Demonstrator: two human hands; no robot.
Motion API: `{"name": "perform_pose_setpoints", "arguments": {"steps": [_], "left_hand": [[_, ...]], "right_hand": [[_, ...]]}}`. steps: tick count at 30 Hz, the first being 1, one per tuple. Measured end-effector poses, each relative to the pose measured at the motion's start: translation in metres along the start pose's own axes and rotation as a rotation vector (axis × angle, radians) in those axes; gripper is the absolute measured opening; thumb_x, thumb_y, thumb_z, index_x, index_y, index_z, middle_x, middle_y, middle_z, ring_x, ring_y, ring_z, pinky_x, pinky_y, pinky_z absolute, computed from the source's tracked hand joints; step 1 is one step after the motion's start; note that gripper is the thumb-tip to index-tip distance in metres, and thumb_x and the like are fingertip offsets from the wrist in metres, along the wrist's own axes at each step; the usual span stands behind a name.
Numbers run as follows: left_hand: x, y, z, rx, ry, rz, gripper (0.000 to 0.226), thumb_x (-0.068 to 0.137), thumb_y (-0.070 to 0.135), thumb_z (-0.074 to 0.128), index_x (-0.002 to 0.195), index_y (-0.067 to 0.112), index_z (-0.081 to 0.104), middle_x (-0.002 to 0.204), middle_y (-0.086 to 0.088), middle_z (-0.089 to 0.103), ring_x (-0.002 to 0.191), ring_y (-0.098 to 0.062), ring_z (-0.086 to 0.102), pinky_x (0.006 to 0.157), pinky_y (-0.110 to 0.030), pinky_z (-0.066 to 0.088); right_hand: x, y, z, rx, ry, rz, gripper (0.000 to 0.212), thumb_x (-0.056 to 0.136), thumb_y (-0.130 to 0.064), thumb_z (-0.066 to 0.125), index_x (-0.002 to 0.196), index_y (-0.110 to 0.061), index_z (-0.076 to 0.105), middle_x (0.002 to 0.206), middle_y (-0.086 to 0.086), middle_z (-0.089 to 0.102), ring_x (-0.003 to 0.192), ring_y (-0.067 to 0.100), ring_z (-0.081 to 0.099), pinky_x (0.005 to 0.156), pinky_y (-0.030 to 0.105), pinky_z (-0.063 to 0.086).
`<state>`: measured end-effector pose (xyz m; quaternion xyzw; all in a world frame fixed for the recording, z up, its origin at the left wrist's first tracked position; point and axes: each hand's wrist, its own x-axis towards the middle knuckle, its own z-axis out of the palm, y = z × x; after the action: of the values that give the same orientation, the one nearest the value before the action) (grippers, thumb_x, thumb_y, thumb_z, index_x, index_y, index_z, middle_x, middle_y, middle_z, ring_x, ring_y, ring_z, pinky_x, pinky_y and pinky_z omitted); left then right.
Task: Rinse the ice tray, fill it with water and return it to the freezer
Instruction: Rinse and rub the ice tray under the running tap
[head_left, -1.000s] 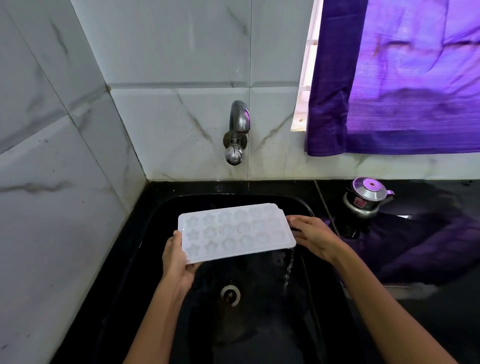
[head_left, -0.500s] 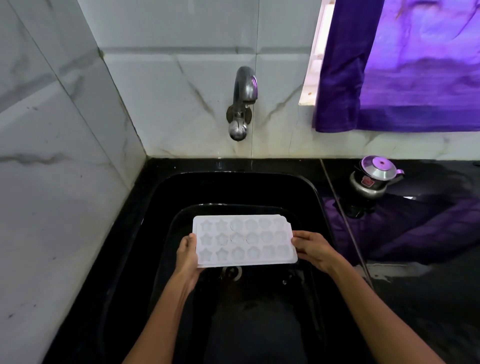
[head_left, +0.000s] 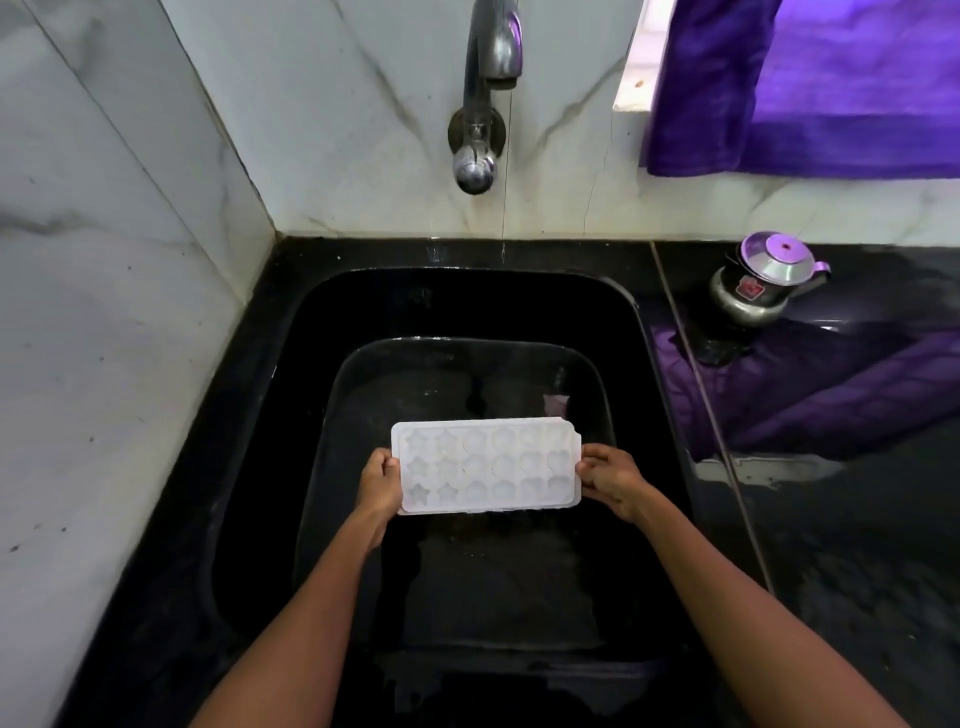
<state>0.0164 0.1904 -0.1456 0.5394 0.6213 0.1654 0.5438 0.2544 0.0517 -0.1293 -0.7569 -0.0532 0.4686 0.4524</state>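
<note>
On the far left I see the grey-veined white marble wall tiles (head_left: 104, 312) running into the corner. Next comes the glossy black rectangular sink (head_left: 467, 312), sunk into the black stone counter (head_left: 857, 571). My left hand (head_left: 378, 486) holds the left short edge of the white plastic ice tray (head_left: 488, 470); its grip is curled round that edge, thumb on top and fingers underneath. The ice tray hangs level over the middle of the sink basin, cavities facing up, with star shapes on its left side and rounder shapes to the right. I cannot tell whether there is water in the cavities. Above it, on the back wall, the chrome metal tap (head_left: 480, 98) juts out from the tiles. My right hand (head_left: 610, 480) pinches the right short edge of the tray, thumb on the rim and fingers below. Further right, a small steel lidded pot (head_left: 763, 283) stands on the counter near the wall, and a purple cloth curtain (head_left: 831, 88) hangs above it at the window.
</note>
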Motion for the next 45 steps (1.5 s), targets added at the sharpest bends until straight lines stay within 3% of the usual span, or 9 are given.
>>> {"name": "perform_pose_setpoints", "arguments": {"steps": [5, 15, 21, 24, 27, 33, 37, 40, 45], "left_hand": [[-0.005, -0.002, -0.003, 0.031, -0.004, 0.088, 0.018, 0.095, 0.004, 0.035, 0.093, 0.009, 0.052, 0.091, -0.009, 0.059, 0.083, -0.020, 0.054, 0.069, -0.032, 0.044], [-0.038, 0.030, -0.014, 0.205, 0.027, 0.452, 0.010, 0.093, -0.002, 0.040, 0.092, 0.007, 0.044, 0.087, -0.007, 0.057, 0.079, -0.018, 0.052, 0.066, -0.029, 0.037], [-0.069, 0.093, -0.046, 0.155, 0.154, 0.775, 0.018, 0.087, -0.010, 0.049, 0.086, 0.009, 0.049, 0.077, 0.005, 0.056, 0.060, 0.005, 0.048, 0.060, -0.018, 0.036], [-0.100, 0.127, -0.069, 0.054, 0.176, 0.943, 0.034, 0.086, -0.011, 0.052, 0.077, 0.021, 0.046, 0.095, 0.002, 0.064, 0.081, 0.015, 0.056, 0.073, -0.002, 0.040], [-0.119, 0.139, -0.088, -0.061, 0.189, 1.041, 0.039, 0.088, -0.004, 0.055, 0.075, 0.031, 0.047, 0.106, 0.006, 0.063, 0.103, 0.010, 0.059, 0.089, -0.011, 0.045], [-0.107, 0.076, -0.076, 0.050, 0.286, 0.999, 0.009, 0.082, -0.010, 0.061, 0.088, -0.007, 0.067, 0.105, -0.012, 0.067, 0.103, -0.005, 0.059, 0.094, -0.017, 0.047], [-0.099, 0.022, -0.065, 0.251, 0.141, 0.783, 0.035, 0.077, -0.016, 0.060, 0.072, 0.018, 0.060, 0.093, -0.010, 0.073, 0.090, -0.027, 0.069, 0.072, -0.013, 0.048], [-0.115, 0.043, -0.075, 0.191, 0.205, 0.841, 0.024, 0.079, -0.016, 0.060, 0.081, 0.007, 0.067, 0.099, -0.006, 0.069, 0.094, -0.024, 0.068, 0.080, -0.003, 0.044], [-0.156, 0.104, -0.091, -0.022, 0.476, 1.174, 0.025, 0.090, 0.006, 0.051, 0.095, -0.016, 0.063, 0.110, -0.011, 0.060, 0.111, 0.003, 0.056, 0.102, -0.038, 0.045]], "right_hand": [[0.000, 0.007, -0.002, -0.082, 0.026, -0.054, 0.032, 0.088, 0.018, 0.043, 0.081, -0.011, 0.054, 0.076, 0.005, 0.056, 0.086, 0.025, 0.055, 0.093, 0.051, 0.048], [-0.028, -0.015, -0.013, -0.119, 0.107, -0.324, 0.039, 0.074, 0.020, 0.061, 0.065, -0.014, 0.046, 0.063, 0.003, 0.052, 0.057, 0.011, 0.046, 0.039, 0.011, 0.039], [-0.064, -0.072, -0.025, -0.122, 0.185, -0.682, 0.047, 0.076, 0.026, 0.052, 0.061, -0.017, 0.042, 0.068, 0.004, 0.052, 0.057, -0.003, 0.050, 0.056, 0.008, 0.039], [-0.095, -0.106, -0.036, -0.055, 0.153, -0.866, 0.048, 0.072, 0.031, 0.052, 0.060, -0.015, 0.042, 0.077, 0.003, 0.060, 0.064, -0.009, 0.060, 0.066, 0.008, 0.047], [-0.123, -0.121, -0.044, -0.032, 0.216, -1.008, 0.045, 0.070, 0.027, 0.054, 0.060, -0.017, 0.050, 0.078, 0.003, 0.065, 0.075, -0.004, 0.064, 0.076, 0.018, 0.052], [-0.110, -0.059, -0.026, -0.229, 0.495, -1.025, 0.027, 0.068, 0.016, 0.058, 0.072, -0.008, 0.069, 0.075, 0.005, 0.069, 0.074, 0.027, 0.067, 0.069, 0.033, 0.051], [-0.095, 0.000, -0.014, -0.373, 0.401, -0.773, 0.045, 0.063, 0.019, 0.048, 0.056, -0.025, 0.057, 0.062, -0.001, 0.064, 0.061, 0.012, 0.059, 0.056, 0.025, 0.044], [-0.119, -0.021, -0.013, -0.304, 0.490, -0.881, 0.041, 0.066, 0.019, 0.053, 0.063, -0.020, 0.064, 0.069, -0.003, 0.068, 0.068, 0.017, 0.067, 0.063, 0.020, 0.050], [-0.176, -0.086, -0.027, 0.083, 0.628, -1.241, 0.014, 0.075, 0.011, 0.063, 0.071, -0.002, 0.069, 0.076, 0.004, 0.068, 0.073, 0.014, 0.067, 0.081, 0.022, 0.052]]}}
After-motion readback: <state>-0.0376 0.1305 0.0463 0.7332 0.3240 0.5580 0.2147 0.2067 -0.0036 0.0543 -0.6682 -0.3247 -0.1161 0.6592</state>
